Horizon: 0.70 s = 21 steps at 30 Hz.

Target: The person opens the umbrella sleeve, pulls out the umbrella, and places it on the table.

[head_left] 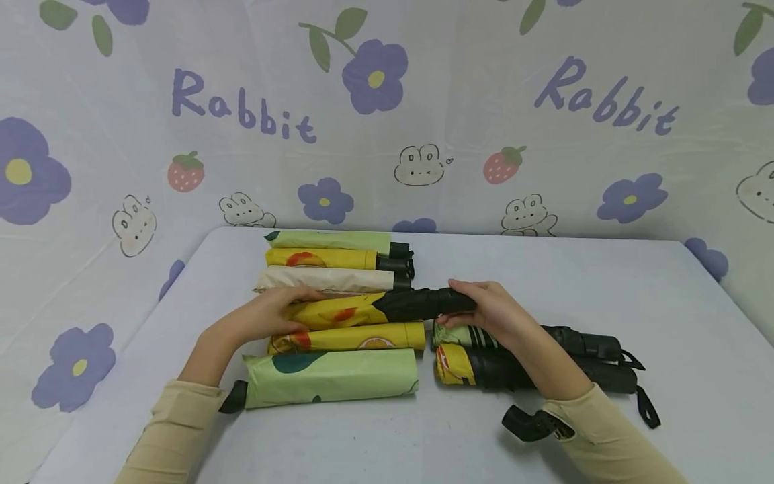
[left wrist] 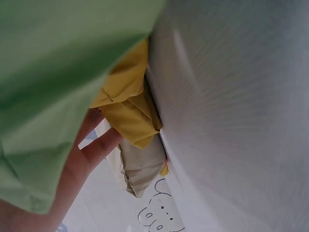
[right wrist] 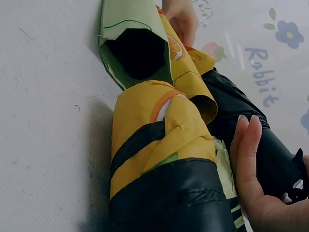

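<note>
Both hands hold a folded umbrella [head_left: 426,306] level across the stack, its left part in yellow fruit-print fabric and its right part black. My left hand [head_left: 260,314] grips the yellow end, fingers on the far side. My right hand [head_left: 498,312] holds the black end between thumb and fingers. Just nearer lie a flat yellow sleeve [head_left: 363,337] and a wider light-green sleeve [head_left: 338,378]. The mouth of the green sleeve [right wrist: 137,53] gapes dark in the right wrist view. Under my right forearm lie a black-and-yellow folded umbrella [head_left: 456,366] and a black-and-green one [head_left: 583,341].
Beyond the held umbrella, a cream [head_left: 329,279], a yellow [head_left: 323,258] and a green covered umbrella [head_left: 338,240] lie in a row, black handles to the right. The white table [head_left: 375,444] meets a printed rabbit-and-flower curtain [head_left: 459,87] behind.
</note>
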Each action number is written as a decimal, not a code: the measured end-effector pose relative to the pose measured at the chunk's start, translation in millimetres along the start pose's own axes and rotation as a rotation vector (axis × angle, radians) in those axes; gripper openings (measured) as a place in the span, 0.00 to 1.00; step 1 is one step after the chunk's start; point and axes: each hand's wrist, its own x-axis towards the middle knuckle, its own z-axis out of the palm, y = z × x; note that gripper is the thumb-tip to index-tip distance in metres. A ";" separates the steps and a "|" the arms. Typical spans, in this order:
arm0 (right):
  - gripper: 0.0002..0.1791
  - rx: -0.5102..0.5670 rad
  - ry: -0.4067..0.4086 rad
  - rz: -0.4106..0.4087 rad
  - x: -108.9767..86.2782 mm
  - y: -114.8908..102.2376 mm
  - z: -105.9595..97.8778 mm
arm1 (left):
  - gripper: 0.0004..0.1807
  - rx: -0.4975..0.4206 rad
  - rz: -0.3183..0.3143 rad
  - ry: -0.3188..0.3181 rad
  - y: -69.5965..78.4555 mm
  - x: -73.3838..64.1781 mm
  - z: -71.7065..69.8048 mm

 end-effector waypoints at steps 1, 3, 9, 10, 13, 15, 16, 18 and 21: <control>0.32 0.007 0.003 0.007 -0.4 0.1 -0.4 | 0.28 -0.006 0.003 0.001 -0.8 -0.1 -0.7; 0.32 0.019 0.007 0.017 -0.9 0.6 -1.6 | 0.26 -0.016 0.016 0.009 -2.2 -0.7 -2.4; 0.33 0.050 0.014 0.027 -1.8 3.1 -6.6 | 0.13 -0.043 0.060 0.062 -7.9 -0.9 -7.8; 0.33 0.055 0.018 0.031 -2.1 3.4 -7.6 | 0.10 -0.043 0.067 0.072 -8.8 -0.7 -8.6; 0.33 0.065 0.026 0.037 -3.3 3.3 -9.8 | 0.05 -0.042 0.082 0.099 -9.7 -0.6 -10.9; 0.33 0.064 0.024 0.036 -4.3 2.6 -10.5 | 0.03 -0.045 0.091 0.105 -9.8 -0.7 -11.9; 0.33 0.062 0.021 0.036 -4.8 2.2 -10.6 | 0.02 -0.044 0.094 0.103 -10.2 -0.6 -12.1; 0.32 0.054 0.016 0.032 -5.9 1.5 -10.9 | 0.01 -0.048 0.091 0.098 -10.4 -0.6 -12.2; 0.31 0.037 0.012 0.027 -7.2 1.4 -11.7 | 0.03 -0.047 0.091 0.095 -10.6 -0.5 -11.9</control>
